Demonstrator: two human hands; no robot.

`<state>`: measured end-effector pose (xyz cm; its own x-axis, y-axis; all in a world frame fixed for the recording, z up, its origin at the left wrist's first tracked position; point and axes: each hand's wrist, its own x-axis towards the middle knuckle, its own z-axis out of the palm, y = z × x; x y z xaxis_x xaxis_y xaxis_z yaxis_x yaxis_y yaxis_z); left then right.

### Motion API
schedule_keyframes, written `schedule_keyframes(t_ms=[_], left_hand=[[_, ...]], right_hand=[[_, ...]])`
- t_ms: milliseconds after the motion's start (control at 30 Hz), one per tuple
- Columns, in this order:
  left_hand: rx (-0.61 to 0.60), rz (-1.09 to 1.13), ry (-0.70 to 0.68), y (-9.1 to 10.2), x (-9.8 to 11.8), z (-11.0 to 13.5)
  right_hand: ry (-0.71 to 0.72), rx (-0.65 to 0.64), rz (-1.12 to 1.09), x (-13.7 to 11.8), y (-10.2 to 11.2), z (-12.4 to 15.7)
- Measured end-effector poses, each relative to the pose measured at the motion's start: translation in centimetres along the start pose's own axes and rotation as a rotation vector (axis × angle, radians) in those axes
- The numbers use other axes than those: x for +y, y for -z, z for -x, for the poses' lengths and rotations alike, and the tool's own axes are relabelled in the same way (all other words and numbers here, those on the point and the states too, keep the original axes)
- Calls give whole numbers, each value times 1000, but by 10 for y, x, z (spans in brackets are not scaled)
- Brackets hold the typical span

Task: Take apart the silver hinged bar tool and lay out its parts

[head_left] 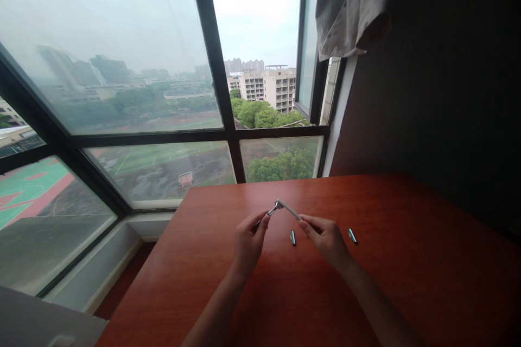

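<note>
Over a reddish-brown wooden table (407, 260), my left hand (248, 241) pinches a small dark and silver piece (273, 209) between thumb and fingertips. My right hand (325, 237) pinches the other end of a thin pale rod (290, 209) that meets that piece, so both hands hold one slim pen-like object above the table. Two small green-and-silver cylinders lie on the wood: one (292, 237) between my hands, the other (352, 236) just right of my right hand.
A large dark-framed window (220, 81) with an open pane stands beyond the table's far edge, with buildings and sports courts below. A pale garment (350, 5) hangs at the upper right beside a dark wall (448, 92). A white sill (122, 249) runs lower left.
</note>
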<state>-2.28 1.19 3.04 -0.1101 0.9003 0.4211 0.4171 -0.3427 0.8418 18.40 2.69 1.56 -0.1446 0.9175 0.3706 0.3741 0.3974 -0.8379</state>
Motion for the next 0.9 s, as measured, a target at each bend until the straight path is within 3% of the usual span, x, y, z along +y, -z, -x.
schedule_keyframes(t_ms=[200, 667, 900], left_hand=[[-33, 32, 27, -1, -1, 0], [19, 12, 39, -2, 0, 1], [51, 46, 108, 1, -4, -1]], right_hand=[[-9, 3, -16, 1, -1, 0], [-17, -18, -2, -2, 0, 0], [-19, -25, -15, -6, 1, -1]])
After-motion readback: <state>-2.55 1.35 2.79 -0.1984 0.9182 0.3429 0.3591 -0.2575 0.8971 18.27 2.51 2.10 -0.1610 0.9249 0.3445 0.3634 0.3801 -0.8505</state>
